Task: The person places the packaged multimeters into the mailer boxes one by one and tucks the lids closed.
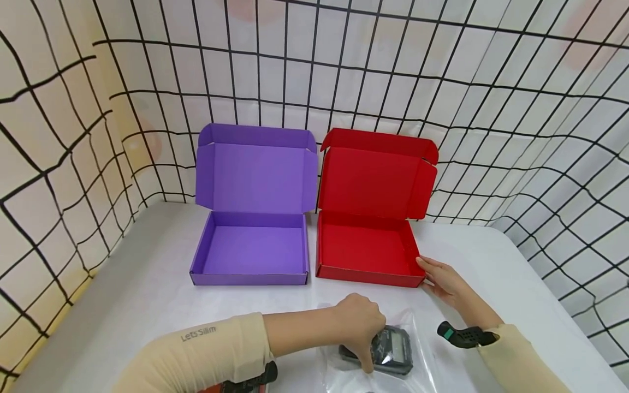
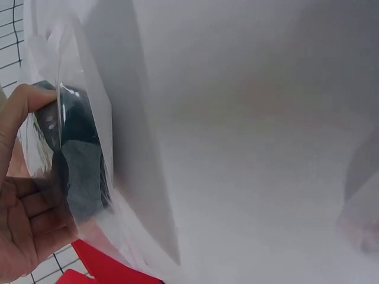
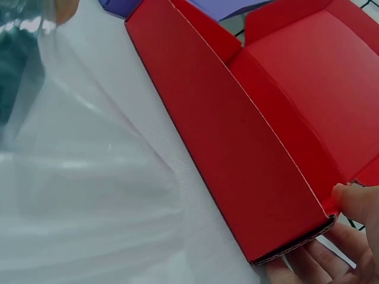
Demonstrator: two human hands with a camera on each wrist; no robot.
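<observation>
My left hand [image 1: 356,325] grips a black device with a small grey display [image 1: 399,346], which sits inside a clear plastic bag [image 1: 422,376]. In the left wrist view, thumb and fingers [image 2: 44,216] hold the bagged device from opposite sides. At the front right corner of an open red cardboard box [image 1: 371,277], my right hand [image 1: 444,281] pinches the wall. The right wrist view has the thumb [image 3: 355,201] on the inner side of that corner and the other fingers outside it. The bag is in front of the red box.
An open purple cardboard box [image 1: 248,279] stands left of the red one, lid raised. Black wire grid panels [image 1: 285,60] enclose the white table [image 1: 147,262] at the back and sides. Under my left sleeve lies a partly hidden orange-and-black object [image 1: 213,388].
</observation>
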